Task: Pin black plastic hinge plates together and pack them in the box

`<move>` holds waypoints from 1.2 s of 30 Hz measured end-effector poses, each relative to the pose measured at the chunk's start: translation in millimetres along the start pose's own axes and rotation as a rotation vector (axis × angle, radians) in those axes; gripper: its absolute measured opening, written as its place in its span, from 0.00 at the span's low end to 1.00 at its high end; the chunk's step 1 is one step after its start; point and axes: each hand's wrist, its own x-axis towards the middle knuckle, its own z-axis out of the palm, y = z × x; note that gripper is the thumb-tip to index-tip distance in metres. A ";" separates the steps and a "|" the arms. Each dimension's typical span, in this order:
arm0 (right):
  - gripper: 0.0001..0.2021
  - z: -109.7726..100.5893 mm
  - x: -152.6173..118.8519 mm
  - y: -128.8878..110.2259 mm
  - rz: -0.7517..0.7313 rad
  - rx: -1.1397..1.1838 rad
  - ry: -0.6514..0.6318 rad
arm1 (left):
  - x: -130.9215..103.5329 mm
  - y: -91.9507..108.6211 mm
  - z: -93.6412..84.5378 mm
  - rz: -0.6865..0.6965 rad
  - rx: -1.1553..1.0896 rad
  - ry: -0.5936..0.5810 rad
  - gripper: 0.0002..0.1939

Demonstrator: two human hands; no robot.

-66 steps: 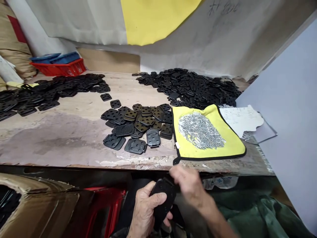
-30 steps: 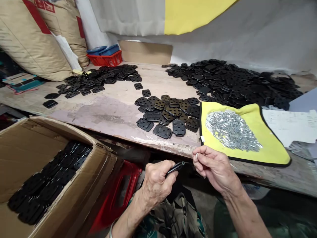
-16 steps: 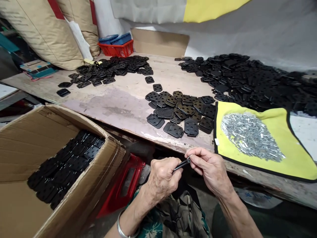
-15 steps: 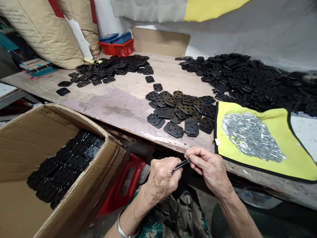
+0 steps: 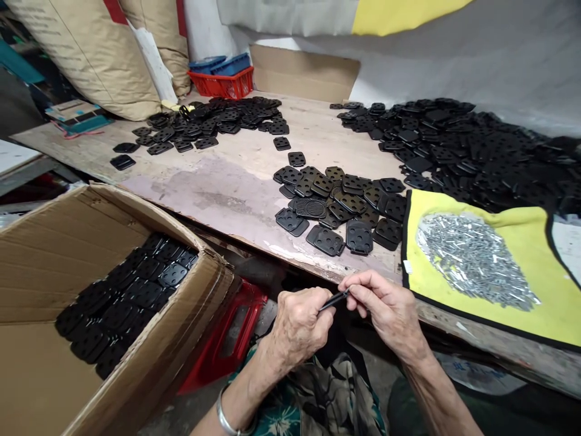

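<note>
My left hand (image 5: pixel 302 321) is closed round a black plate (image 5: pixel 334 300), seen edge-on just below the bench edge. My right hand (image 5: pixel 384 306) pinches at the plate's right end with thumb and fingertips; whether a small pin sits between them is hidden. Just beyond the hands, a group of black plates (image 5: pixel 325 241) lies on the wooden bench (image 5: pixel 218 188). To the right, a heap of small silvery pins (image 5: pixel 474 257) rests on a yellow cloth (image 5: pixel 512 221) with black edging.
A cardboard box (image 5: pixel 181 321) at the left holds stacked black plates (image 5: pixel 122 297). Larger heaps of plates lie at the bench's back left and right. A red basket (image 5: pixel 227 83) stands at the back, and a red plastic stool (image 5: pixel 247 315) is below the bench.
The view has shifted slightly, so the bench items appear farther right. Both hands keep nearly the same hold on the plate.
</note>
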 end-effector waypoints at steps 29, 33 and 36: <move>0.15 -34.2 -32.1 10.2 -0.183 -0.316 -0.245 | 4.5 15.9 39.0 -0.899 -1.204 -0.429 0.16; 0.24 -91.0 -27.7 13.5 0.194 -0.255 -0.038 | 12.3 23.6 51.1 -0.922 -1.248 -0.357 0.18; 0.23 -159.7 -10.0 26.0 0.299 -0.711 0.516 | 17.8 26.0 53.3 -0.927 -1.280 -0.263 0.18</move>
